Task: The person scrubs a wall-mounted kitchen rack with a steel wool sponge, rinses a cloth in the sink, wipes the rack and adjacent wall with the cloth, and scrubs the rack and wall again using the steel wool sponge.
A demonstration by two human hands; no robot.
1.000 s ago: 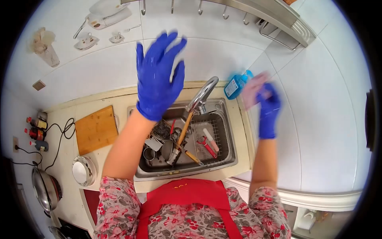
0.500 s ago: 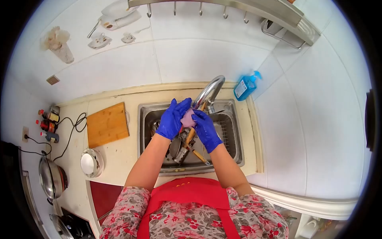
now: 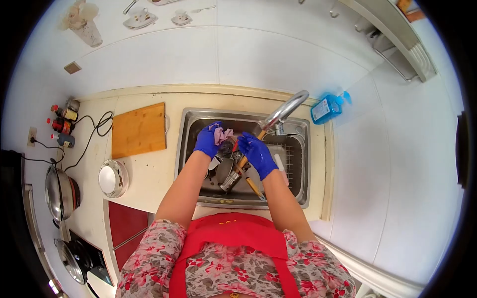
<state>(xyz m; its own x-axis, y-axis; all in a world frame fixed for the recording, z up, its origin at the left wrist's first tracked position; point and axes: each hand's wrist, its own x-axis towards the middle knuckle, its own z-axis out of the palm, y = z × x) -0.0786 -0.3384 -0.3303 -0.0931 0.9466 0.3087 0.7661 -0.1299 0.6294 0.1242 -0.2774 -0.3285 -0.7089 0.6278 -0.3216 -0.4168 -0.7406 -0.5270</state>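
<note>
My left hand (image 3: 207, 141), in a blue rubber glove, is closed on a crumpled pink cloth (image 3: 223, 135) over the left part of the sink. To its right, my gloved right hand (image 3: 257, 155) is apart from the cloth, with loosely bent fingers and nothing visible in them. A long wooden handle (image 3: 262, 134) runs behind those fingers, partly hidden. Below both hands, kitchen utensils (image 3: 230, 180) lie in a heap in the metal sink (image 3: 193, 200), among them another wooden handle (image 3: 255, 189) slanting toward the front.
The curved faucet (image 3: 289, 108) rises behind my right hand. A blue pump bottle (image 3: 326, 109) stands at the back right corner. Left of the sink are a wooden cutting board (image 3: 138, 130), white bowls (image 3: 113, 179), a black cord (image 3: 94, 130) and several sauce bottles (image 3: 61, 125).
Both hands were together at the pink cloth. They have separated, the cloth staying in my left hand while my right hand let go. The view has shifted, showing less wall above.
</note>
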